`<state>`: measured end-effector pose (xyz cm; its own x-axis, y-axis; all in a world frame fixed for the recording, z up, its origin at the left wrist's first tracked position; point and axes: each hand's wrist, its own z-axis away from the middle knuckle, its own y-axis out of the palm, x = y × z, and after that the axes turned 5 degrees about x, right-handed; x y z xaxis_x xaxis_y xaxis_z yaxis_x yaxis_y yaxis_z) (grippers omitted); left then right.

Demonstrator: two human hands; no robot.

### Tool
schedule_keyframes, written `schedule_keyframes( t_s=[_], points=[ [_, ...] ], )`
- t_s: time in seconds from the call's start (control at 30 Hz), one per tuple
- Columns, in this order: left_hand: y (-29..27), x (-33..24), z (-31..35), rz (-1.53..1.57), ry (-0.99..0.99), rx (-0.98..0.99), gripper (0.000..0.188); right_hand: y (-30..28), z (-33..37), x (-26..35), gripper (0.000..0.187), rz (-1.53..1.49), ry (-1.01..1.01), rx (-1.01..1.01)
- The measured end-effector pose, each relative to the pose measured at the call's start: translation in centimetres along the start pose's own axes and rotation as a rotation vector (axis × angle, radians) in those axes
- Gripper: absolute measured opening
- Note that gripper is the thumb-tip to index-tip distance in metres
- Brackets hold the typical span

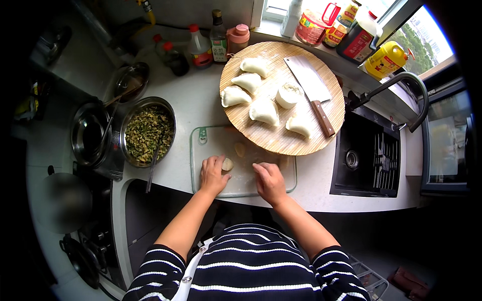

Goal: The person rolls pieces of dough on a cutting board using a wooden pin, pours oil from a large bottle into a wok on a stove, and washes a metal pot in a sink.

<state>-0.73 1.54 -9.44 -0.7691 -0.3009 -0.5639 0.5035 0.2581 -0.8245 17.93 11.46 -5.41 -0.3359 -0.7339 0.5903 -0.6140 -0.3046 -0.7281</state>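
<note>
A pale, round piece of dough lies on the translucent, green-rimmed cutting board. Around its left side curves my left hand, thumb and index finger bracketing it. My right hand hovers low over the board's right half, fingers curled and fingertips together; whether anything small is between them is hidden. Another dough piece rests farther up the board, and a third dough piece shows beyond my right hand. Overlapping the board's far edge is a round woven tray with several folded dumplings.
On the tray lie a cleaver and a stubby dough cylinder. A steel bowl of chopped filling stands left, its utensil handle jutting over the counter edge. Right is a black sink under a curved faucet. Bottles line the back.
</note>
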Motion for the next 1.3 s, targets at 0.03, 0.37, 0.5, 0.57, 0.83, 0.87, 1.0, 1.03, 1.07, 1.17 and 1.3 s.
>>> schedule_keyframes(
  t_s=[0.03, 0.37, 0.5, 0.57, 0.83, 0.87, 1.0, 1.03, 1.07, 1.17, 1.3],
  points=[
    [0.3, 0.8, -0.2, 0.017, 0.040, 0.037, 0.055, 0.9, -0.1, 0.8, 0.035, -0.066, -0.005, 0.031],
    [-0.9, 1.8, 2.7, 0.055, -0.003, 0.026, 0.044, 7.3, 1.0, 3.3, 0.058, 0.282, -0.219, 0.432],
    [-2.9, 2.3, 3.8, 0.109, -0.003, 0.022, 0.050, 8.5, 2.0, 3.6, 0.062, 0.303, -0.174, 0.502],
    [-3.1, 2.7, 4.2, 0.144, -0.010, 0.035, 0.050, 8.8, 2.0, 3.8, 0.062, 0.281, -0.137, 0.507],
    [-3.9, 3.7, 4.1, 0.224, 0.055, 0.032, 0.046, 8.9, 1.2, 4.2, 0.067, 0.039, 0.058, 0.408],
    [-4.2, 3.9, 3.9, 0.232, 0.070, 0.022, 0.046, 8.8, 0.7, 4.4, 0.068, 0.086, 0.029, 0.412],
    [-4.6, 4.5, 3.7, 0.274, 0.122, 0.026, 0.045, 9.8, -1.6, 4.8, 0.078, 0.307, -0.070, 0.440],
    [-4.7, 4.7, 3.8, 0.278, 0.124, 0.032, 0.045, 10.4, -2.3, 4.7, 0.081, 0.362, -0.100, 0.454],
    [-5.0, 4.6, 3.7, 0.277, 0.128, 0.022, 0.043, 10.5, -3.1, 4.6, 0.088, 0.396, -0.089, 0.446],
    [-5.3, 5.4, 4.0, 0.302, 0.141, -0.018, 0.044, 11.3, -4.4, 3.9, 0.088, 0.348, -0.129, 0.484],
    [-6.0, 5.9, 4.4, 0.294, 0.166, -0.013, 0.045, 12.1, -4.7, 3.5, 0.083, 0.279, -0.043, 0.558]
  ],
)
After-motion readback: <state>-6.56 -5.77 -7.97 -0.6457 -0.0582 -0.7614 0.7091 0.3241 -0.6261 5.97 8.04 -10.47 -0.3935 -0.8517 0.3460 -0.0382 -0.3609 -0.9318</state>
